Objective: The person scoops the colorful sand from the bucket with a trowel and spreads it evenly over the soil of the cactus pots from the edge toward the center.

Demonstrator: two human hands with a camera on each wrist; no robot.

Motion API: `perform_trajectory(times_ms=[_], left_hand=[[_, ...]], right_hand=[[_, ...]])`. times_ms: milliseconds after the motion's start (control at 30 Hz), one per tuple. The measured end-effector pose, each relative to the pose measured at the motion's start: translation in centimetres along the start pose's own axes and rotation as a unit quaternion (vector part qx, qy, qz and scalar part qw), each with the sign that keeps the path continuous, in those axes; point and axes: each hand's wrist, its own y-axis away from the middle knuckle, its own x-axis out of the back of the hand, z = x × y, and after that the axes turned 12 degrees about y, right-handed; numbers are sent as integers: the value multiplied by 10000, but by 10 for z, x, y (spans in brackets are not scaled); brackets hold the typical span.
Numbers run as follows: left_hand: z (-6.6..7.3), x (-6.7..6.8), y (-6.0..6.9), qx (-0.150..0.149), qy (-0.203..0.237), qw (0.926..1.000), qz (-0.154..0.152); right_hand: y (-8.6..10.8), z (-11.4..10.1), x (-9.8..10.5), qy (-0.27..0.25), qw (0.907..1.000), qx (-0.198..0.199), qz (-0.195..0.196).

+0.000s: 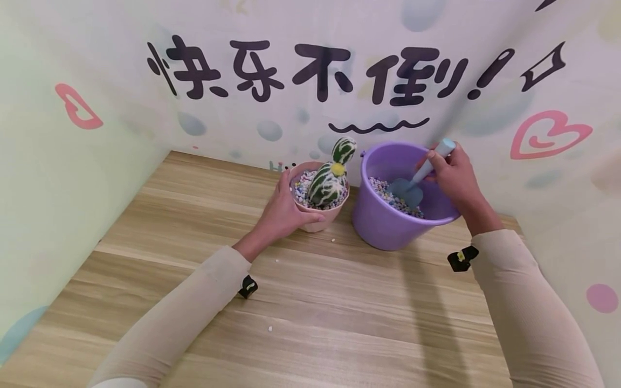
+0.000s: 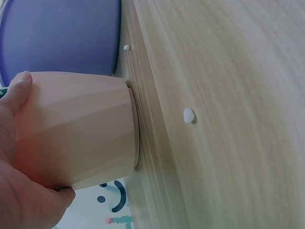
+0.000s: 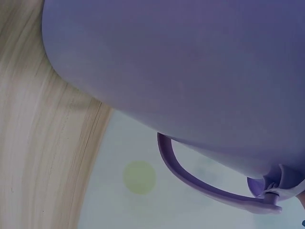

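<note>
In the head view a pink pot (image 1: 317,220) holds a striped green cactus (image 1: 327,186) with a yellow band, set in small multicoloured pebbles. My left hand (image 1: 283,213) grips the pot's left side, fingers and thumb spread round it; the left wrist view shows the pot (image 2: 81,129) between thumb and fingers of that hand (image 2: 24,191). Just right of the pot stands a purple bucket (image 1: 388,221) with pebbles (image 1: 378,186) inside. Over its rim, my right hand (image 1: 453,175) grips the handle of a blue shovel (image 1: 407,193), whose blade rests in the pebbles.
Several loose white pebbles lie on the wooden table (image 1: 301,291), one of them (image 2: 189,115) near the pot. A printed cloth wall (image 1: 271,129) stands close behind the pot and bucket. The bucket's purple handle (image 3: 205,187) hangs at its side in the right wrist view.
</note>
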Motion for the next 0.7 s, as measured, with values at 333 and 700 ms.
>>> perform_trajectory(times_ms=[333,700], left_hand=[[-1,0,0,1,41,10000,3],[-1,-1,1,50,-66,10000,2]], right_hand=[[0,0,2,-181,9998,-82,53],[-1,2,2,-426,9990,-99,-7]])
